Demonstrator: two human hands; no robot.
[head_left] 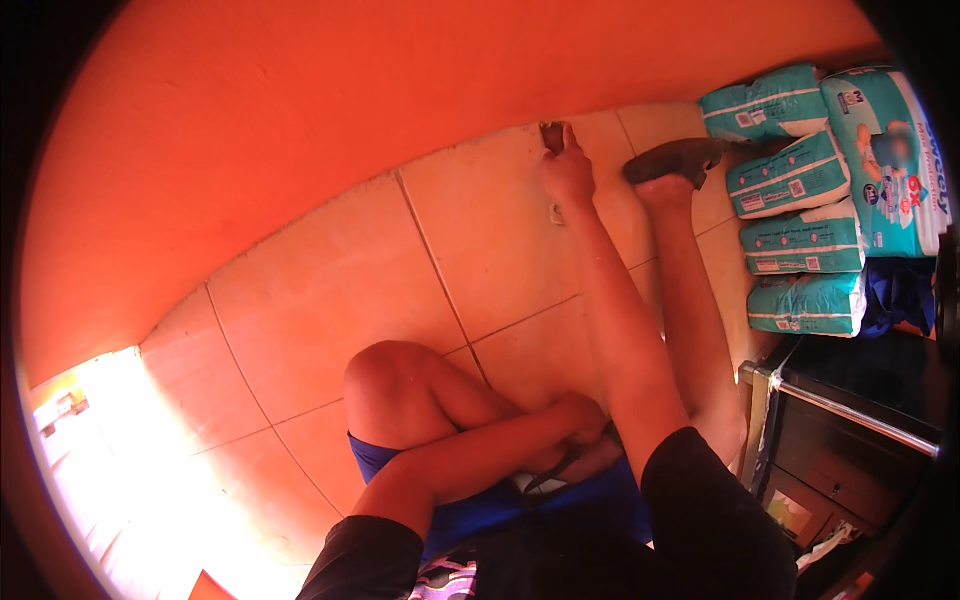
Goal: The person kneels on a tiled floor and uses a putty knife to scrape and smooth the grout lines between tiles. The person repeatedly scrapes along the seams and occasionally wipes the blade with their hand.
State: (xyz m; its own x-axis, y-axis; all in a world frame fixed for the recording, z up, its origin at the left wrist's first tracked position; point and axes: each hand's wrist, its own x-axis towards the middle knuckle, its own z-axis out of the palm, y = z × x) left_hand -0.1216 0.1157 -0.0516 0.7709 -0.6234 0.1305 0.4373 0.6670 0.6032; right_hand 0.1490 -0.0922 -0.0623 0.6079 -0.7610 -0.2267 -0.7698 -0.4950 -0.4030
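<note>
My right arm reaches far forward, and my right hand (569,172) is closed round a small dark brown blocky thing (553,138), whose kind I cannot make out. It is at the foot of the orange wall (330,120), where the wall meets the tiled floor (520,230). A small pale piece (557,214) lies on the floor beside my right wrist. My left forearm crosses my lap, and my left hand (582,415) rests by my folded leg and sandalled foot (575,466). Its fingers are mostly hidden in shadow.
Teal packs of diapers (795,190) are stacked at the right, beside a larger diaper pack (880,165). My stretched leg, in a dark sandal (675,160), points toward the wall. A dark cabinet with a metal rail (855,415) stands at lower right. Bright light floods the left.
</note>
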